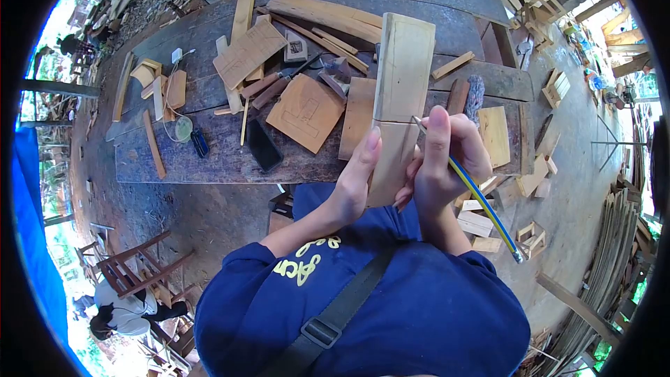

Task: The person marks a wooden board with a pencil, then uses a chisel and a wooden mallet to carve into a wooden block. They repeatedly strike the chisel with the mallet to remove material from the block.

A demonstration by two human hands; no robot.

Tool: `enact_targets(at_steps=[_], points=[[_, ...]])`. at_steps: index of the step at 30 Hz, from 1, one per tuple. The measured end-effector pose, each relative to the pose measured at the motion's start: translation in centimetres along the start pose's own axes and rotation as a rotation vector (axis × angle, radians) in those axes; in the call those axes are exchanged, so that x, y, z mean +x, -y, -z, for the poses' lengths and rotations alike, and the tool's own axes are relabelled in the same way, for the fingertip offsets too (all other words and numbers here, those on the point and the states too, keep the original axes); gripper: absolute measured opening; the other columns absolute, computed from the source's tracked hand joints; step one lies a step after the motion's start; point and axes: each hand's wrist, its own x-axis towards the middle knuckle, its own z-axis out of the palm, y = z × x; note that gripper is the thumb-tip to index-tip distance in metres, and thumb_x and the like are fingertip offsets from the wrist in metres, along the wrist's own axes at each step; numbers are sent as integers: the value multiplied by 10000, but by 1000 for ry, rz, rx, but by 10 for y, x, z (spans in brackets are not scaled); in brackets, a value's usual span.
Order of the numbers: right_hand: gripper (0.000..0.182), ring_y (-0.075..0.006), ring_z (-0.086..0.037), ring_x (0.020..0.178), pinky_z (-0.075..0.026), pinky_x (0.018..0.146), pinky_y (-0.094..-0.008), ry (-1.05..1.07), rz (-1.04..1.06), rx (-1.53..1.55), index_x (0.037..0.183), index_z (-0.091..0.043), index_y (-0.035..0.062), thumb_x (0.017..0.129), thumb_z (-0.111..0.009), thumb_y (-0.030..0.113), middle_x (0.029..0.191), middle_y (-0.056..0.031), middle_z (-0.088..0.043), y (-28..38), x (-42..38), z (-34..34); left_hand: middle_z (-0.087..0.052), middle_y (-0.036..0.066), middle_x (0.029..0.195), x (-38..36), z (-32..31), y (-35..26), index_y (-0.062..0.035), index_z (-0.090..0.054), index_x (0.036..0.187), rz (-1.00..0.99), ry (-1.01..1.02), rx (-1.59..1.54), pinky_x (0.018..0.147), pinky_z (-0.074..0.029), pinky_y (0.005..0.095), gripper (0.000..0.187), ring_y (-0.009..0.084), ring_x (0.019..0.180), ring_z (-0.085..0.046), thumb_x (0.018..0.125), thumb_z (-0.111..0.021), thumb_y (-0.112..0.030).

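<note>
A pale wooden board (405, 70) is held up in front of my chest, its far end pointing away over the bench. A dark line crosses its face about midway. My left hand (357, 176) grips the near part from the left edge, thumb lying along the face. On the other side, my right hand (450, 160) pinches a blue-and-yellow striped pencil (485, 206), whose tip is right at the right end of the crossing line. Some right-hand fingers curl at the board's right edge.
The dark workbench (223, 157) carries a marked wood piece (306, 113), a black phone (264, 145), chisel-like tools (269, 91) and several offcuts. A wooden chair frame (143, 262) and a person (125, 311) are at lower left. Long planks (607, 251) lean at right.
</note>
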Motion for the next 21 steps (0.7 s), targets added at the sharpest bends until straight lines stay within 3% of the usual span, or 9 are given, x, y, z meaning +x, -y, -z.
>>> enact_targets(at_steps=[2, 4, 5, 7, 10, 12, 16, 19, 21], points=[[263, -34, -408, 478, -294, 463, -208, 49, 115, -102, 718, -583, -8, 965, -568, 79, 602, -15, -507, -10, 2, 4, -534, 94, 759, 3, 3, 2, -8, -500, 1020, 6, -69, 32, 518, -462, 298, 704, 171, 558, -542, 983, -179, -634], [319, -48, -412, 511, -304, 494, -222, -87, 200, -56, 691, -564, -1, 983, -542, 126, 602, -13, -501, -26, 4, -5, -540, 90, 759, 14, 25, 19, -10, -507, 1029, -47, 219, -135, 519, -478, 302, 665, 171, 555, -549, 1000, -194, -596], [376, -63, -416, 544, -315, 524, -236, -240, 274, -16, 663, -544, 6, 1000, -515, 172, 602, -11, -495, -31, 3, -11, -561, 95, 768, 16, 26, 25, -10, -513, 1029, -13, 52, -106, 525, -488, 301, 641, 172, 554, -556, 1010, -204, -571], [450, -83, -378, 549, -296, 547, -253, -287, 38, -22, 592, -480, 54, 1006, -503, 228, 573, 0, -471, -45, 3, -6, -633, 111, 826, 24, 35, 34, -7, -529, 1068, -4, -247, -33, 583, -529, 302, 528, 185, 602, -622, 1042, -266, -464], [427, -77, -359, 507, -301, 503, -262, -72, -243, -66, 587, -471, 23, 972, -524, 199, 553, 14, -424, -80, 12, 22, -666, 115, 888, 28, 81, 66, 3, -558, 1103, 31, -454, -66, 640, -547, 301, 416, 186, 687, -673, 1043, -376, -366], [449, -62, -360, 504, -292, 501, -257, 230, -577, -199, 550, -484, 79, 963, -588, 222, 527, 26, -426, -126, 9, 45, -675, 106, 910, 23, 119, 93, 17, -581, 1140, 65, -613, 27, 669, -553, 287, 361, 175, 731, -688, 1024, -465, -304], [383, -66, -391, 494, -309, 484, -267, 341, -600, -520, 594, -566, 40, 905, -659, 244, 532, 17, -473, -198, -7, 92, -672, 62, 835, -13, 185, 121, 25, -655, 1008, 25, -823, 155, 628, -516, 265, 336, 126, 695, -655, 992, -536, -288], [402, -119, -441, 486, -345, 493, -331, 357, -537, -744, 622, -564, -34, 852, -678, 275, 517, -13, -511, -243, -18, 109, -667, 46, 814, -42, 245, 136, 17, -680, 904, -11, -1042, 253, 612, -486, 271, 310, 103, 678, -622, 971, -565, -263], [388, -200, -563, 523, -432, 563, -386, 375, -511, -924, 690, -630, -48, 826, -670, 313, 546, -81, -591, -269, -18, 111, -634, 52, 714, -61, 273, 134, 54, -668, 799, -105, -1219, 254, 592, -446, 306, 345, 95, 654, -568, 938, -600, -254]])
